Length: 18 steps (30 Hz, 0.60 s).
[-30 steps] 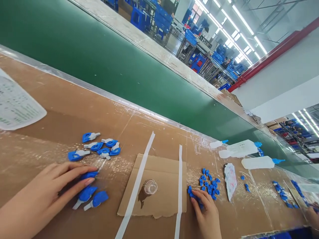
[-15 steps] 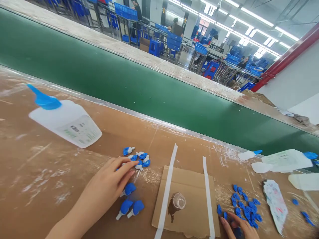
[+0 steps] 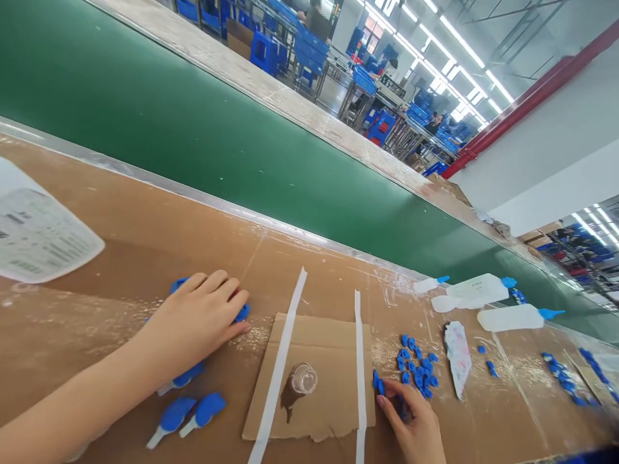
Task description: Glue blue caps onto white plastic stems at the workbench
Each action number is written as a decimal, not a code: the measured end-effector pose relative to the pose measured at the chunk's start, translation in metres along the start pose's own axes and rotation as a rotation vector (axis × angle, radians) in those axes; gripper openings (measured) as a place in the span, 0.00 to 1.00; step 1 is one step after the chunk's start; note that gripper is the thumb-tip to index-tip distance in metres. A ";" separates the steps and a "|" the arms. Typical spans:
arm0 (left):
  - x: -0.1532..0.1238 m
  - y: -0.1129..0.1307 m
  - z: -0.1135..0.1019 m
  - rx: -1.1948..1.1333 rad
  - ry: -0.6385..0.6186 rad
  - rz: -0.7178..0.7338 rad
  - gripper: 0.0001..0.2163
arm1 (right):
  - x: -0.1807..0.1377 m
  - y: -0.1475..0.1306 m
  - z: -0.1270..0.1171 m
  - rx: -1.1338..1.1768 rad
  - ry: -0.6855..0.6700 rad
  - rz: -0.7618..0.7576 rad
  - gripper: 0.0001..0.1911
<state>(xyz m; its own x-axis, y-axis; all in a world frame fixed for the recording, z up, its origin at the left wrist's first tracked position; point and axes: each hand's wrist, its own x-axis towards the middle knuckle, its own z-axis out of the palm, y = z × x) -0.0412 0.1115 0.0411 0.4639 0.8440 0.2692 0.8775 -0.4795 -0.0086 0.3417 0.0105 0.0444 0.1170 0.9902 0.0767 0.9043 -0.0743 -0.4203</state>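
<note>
While the left hand (image 3: 198, 322) lies palm-down and spread flat over a cluster of blue-and-white plastic parts (image 3: 239, 314) on the brown worktop (image 3: 145, 238), it seems to be pressing or gathering them rather than gripping — the fingers are stretched out, not curled round anything, and only a few blue edges show past the fingertips and under the palm. Three more parts of the same kind (image 3: 186, 412) lie loose just nearer, beside the forearm, set apart from the covered group.

To the right, the right hand (image 3: 411, 419) rests at the near edge of a scatter of small blue caps (image 3: 414, 368), fingers bent down onto the pile; whether it has pinched one up I cannot tell, since the fingertips hide what is under them.

Between the two hands sits a torn sheet of cardboard (image 3: 329, 361) with two white tape strips (image 3: 283, 361) across it and a small clear cup (image 3: 304, 378) in a dark stain — likely a mat to keep spills off the worktop. Further right lie a crumpled rag (image 3: 457, 354) and white squeeze bottles with blue nozzles (image 3: 512, 317), on their sides, within reach. A green conveyor belt (image 3: 217, 135) runs along the far side.
</note>
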 end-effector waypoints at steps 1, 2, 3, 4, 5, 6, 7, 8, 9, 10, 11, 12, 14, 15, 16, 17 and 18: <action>-0.002 0.000 0.003 -0.013 -0.003 0.009 0.09 | -0.001 -0.001 0.000 -0.003 0.013 0.011 0.27; -0.004 -0.001 0.006 -0.041 -0.015 0.028 0.11 | -0.001 -0.002 0.000 -0.007 0.024 0.016 0.27; -0.006 -0.001 0.009 -0.073 -0.021 0.039 0.12 | -0.001 -0.003 0.000 -0.011 0.035 0.015 0.28; -0.009 -0.003 0.013 -0.100 -0.022 0.049 0.12 | -0.001 -0.004 -0.001 -0.012 0.043 0.008 0.29; -0.010 -0.004 0.017 -0.115 -0.014 0.059 0.12 | -0.001 -0.005 -0.001 -0.012 0.048 -0.003 0.29; -0.011 -0.005 0.021 -0.120 0.003 0.069 0.11 | -0.001 -0.006 -0.001 -0.012 0.052 -0.018 0.29; -0.011 -0.007 0.025 -0.119 0.031 0.063 0.11 | -0.001 -0.007 0.000 -0.018 0.056 -0.037 0.30; -0.010 -0.008 0.028 -0.127 0.055 0.056 0.11 | 0.000 -0.008 0.000 -0.029 0.064 -0.057 0.30; -0.009 -0.009 0.029 -0.150 0.073 0.055 0.11 | 0.000 -0.009 0.000 -0.044 0.074 -0.075 0.31; -0.006 -0.010 0.030 -0.182 0.083 0.053 0.11 | 0.000 -0.009 0.001 -0.060 0.086 -0.091 0.31; -0.004 -0.010 0.028 -0.213 0.098 0.039 0.12 | 0.000 -0.009 0.001 -0.074 0.095 -0.104 0.31; -0.002 -0.011 0.025 -0.244 0.110 0.019 0.13 | 0.000 -0.009 0.000 -0.082 0.101 -0.114 0.31; -0.003 -0.010 0.016 -0.350 0.105 -0.038 0.14 | 0.000 -0.008 -0.002 -0.088 0.110 -0.133 0.30; -0.006 -0.008 0.010 -0.434 0.081 -0.085 0.15 | 0.000 -0.008 -0.004 -0.088 0.113 -0.149 0.29; -0.012 -0.006 0.004 -0.542 0.032 -0.140 0.14 | -0.001 -0.010 -0.006 -0.083 0.115 -0.173 0.26; -0.020 -0.001 -0.001 -0.660 -0.016 -0.209 0.14 | -0.001 -0.013 -0.008 -0.075 0.110 -0.205 0.23; -0.031 0.007 -0.006 -0.780 -0.053 -0.285 0.13 | -0.001 -0.019 -0.010 -0.065 0.100 -0.245 0.19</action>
<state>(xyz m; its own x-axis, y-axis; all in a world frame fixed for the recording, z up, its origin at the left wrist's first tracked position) -0.0504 0.0807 0.0380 0.2591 0.9591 0.1140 0.6347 -0.2581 0.7284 0.3281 0.0099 0.0614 -0.0717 0.9632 0.2591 0.9347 0.1556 -0.3197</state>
